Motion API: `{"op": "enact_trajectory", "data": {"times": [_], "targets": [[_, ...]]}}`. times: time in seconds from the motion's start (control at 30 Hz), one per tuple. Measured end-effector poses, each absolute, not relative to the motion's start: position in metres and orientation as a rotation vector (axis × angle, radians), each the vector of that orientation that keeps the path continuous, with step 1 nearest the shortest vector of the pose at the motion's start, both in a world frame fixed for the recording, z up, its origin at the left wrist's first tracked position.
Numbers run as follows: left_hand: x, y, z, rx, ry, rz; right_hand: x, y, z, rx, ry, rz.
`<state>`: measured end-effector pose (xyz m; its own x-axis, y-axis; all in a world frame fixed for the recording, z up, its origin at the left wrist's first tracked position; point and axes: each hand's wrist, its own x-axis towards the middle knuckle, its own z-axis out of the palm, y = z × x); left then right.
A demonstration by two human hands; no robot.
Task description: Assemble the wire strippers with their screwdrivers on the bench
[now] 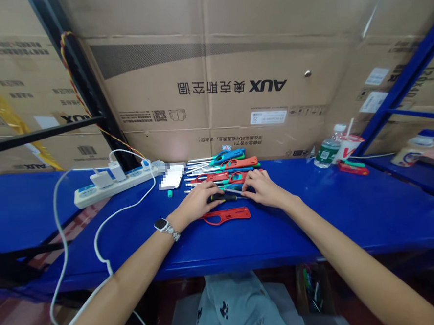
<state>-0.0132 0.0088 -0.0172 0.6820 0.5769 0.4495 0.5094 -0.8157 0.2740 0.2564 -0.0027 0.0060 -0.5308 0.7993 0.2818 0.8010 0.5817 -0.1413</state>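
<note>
Over the blue table, my left hand [200, 199], a watch on its wrist, has its fingers curled in. What they hold is hidden. A black-and-yellow screwdriver [226, 197] lies beneath or beside these fingers, its blade pointing right. My right hand [264, 189] pinches a thin silvery rod [234, 192] whose other end reaches the left fingertips. Nearer to me lies a red plastic lighter shell [229, 214] with a trigger loop. Just behind both hands, several long-necked lighters [241, 163] in red, orange, blue and green are piled, metal tubes to the left.
Left of the pile are a blurred white item [172, 176], a small green cap [170, 194] and a power strip [118, 182] with trailing white cables. To the right stand a water bottle [325, 152] and a cup with a straw [349, 145]. Cardboard boxes [229, 59] wall the back.
</note>
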Motion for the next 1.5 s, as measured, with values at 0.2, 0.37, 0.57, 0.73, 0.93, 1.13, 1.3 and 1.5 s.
{"op": "enact_trajectory", "data": {"times": [0.2, 0.37, 0.57, 0.73, 0.93, 1.13, 1.3, 1.5], "targets": [[-0.009, 0.003, -0.010, 2.419, 1.026, 1.228, 0.245, -0.008, 0.025, -1.177, -2.462, -0.045], [-0.006, 0.004, -0.006, 1.984, 0.935, 1.267, 0.214, -0.010, 0.042, -1.065, -2.519, -0.014], [-0.012, 0.009, 0.003, 1.794, 0.892, 1.397, 0.198, 0.001, 0.035, -0.987, -2.290, 0.236], [-0.031, 0.016, 0.013, 1.669, 0.932, 1.592, 0.212, -0.004, 0.020, -1.012, -2.087, 0.537], [-0.043, 0.024, 0.016, 1.499, 0.898, 1.759, 0.220, -0.014, 0.004, -0.994, -2.043, 0.845], [-0.050, 0.026, 0.020, 1.371, 0.974, 1.786, 0.218, -0.013, -0.003, -0.998, -1.889, 0.950], [-0.057, 0.025, 0.023, 1.277, 1.010, 1.712, 0.215, -0.015, 0.000, -1.006, -1.800, 0.969], [-0.057, 0.024, 0.024, 1.211, 1.010, 1.663, 0.217, -0.022, 0.015, -0.994, -1.626, 1.349]]}}
